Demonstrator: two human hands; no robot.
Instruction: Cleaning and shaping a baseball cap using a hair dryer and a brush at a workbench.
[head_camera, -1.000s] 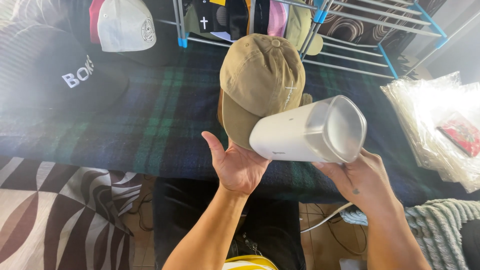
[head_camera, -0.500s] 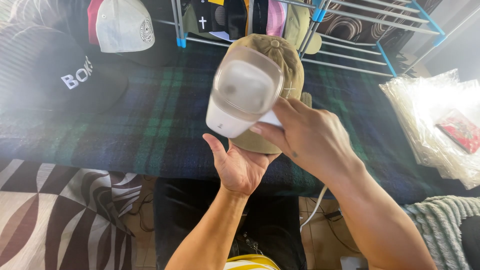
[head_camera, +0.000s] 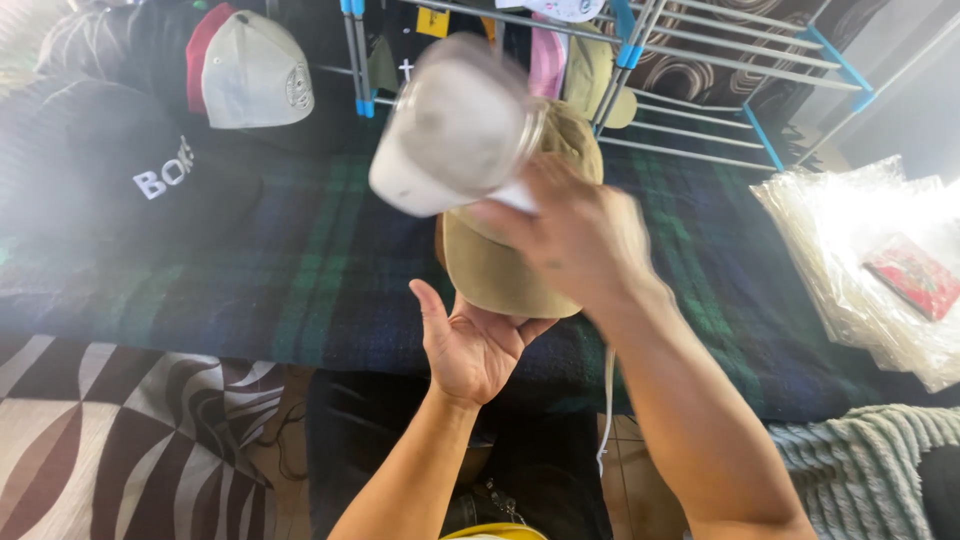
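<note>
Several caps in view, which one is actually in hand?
The tan cap, propped on the left hand at its brim. The black cap and grey-white cap lie untouched on the plaid cloth.

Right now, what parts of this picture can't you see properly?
Head view only:
- White device in the right hand: motion-blurred, its kind unclear.
- Right-hand fingers: smeared, grip unclear.
- Tan cap on the left hand: front hidden by device and right hand.
- Hanging caps on the rack: cut off by the top edge.
</note>
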